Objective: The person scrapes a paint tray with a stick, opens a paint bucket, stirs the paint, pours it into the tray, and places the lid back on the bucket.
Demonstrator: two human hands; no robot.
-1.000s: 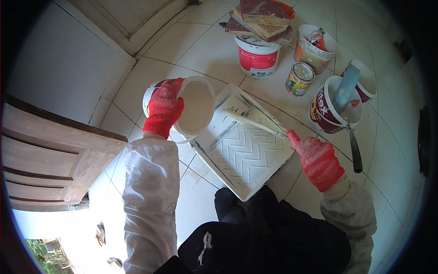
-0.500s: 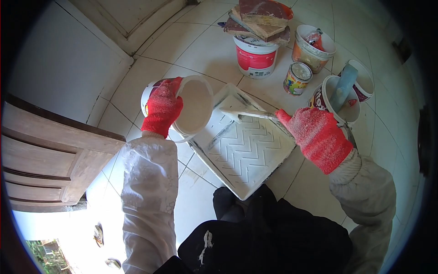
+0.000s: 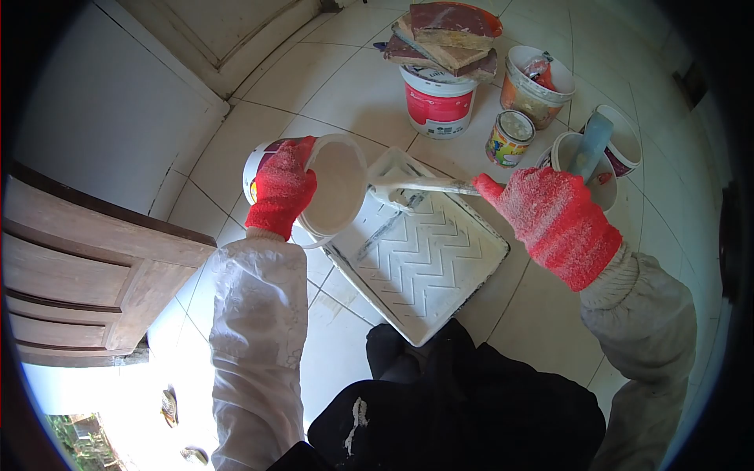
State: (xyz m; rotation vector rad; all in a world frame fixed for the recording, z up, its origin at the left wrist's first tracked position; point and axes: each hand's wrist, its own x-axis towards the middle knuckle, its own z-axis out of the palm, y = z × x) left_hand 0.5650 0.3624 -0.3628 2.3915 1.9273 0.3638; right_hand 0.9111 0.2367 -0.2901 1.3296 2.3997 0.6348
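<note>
My left hand (image 3: 284, 184), in a red glove, is closed on the rim of a white paint bucket (image 3: 339, 184). The bucket is tilted with its mouth toward the paint tray (image 3: 424, 330), and its inside is coated pale. In my right hand (image 3: 554, 224), also red-gloved, is a stick (image 3: 432, 184) smeared with white paint. Its far end lies close to the bucket's mouth, above the deep end of the tray; whether it touches the bucket I cannot tell. White paint smears the tray's zigzag ribs.
Behind the tray stand a red-and-white bucket (image 3: 440, 107) topped with wooden blocks (image 3: 452, 35), a small paint can (image 3: 510, 139), a bucket with a red item (image 3: 537, 90) and two more tubs at right. A wooden door (image 3: 94, 275) stands at left, on the tiled floor (image 3: 503, 314).
My right hand has shifted slightly right, and the stick's tip has moved left and up, toward the bucket's mouth. My left hand and the bucket stay almost the same.
</note>
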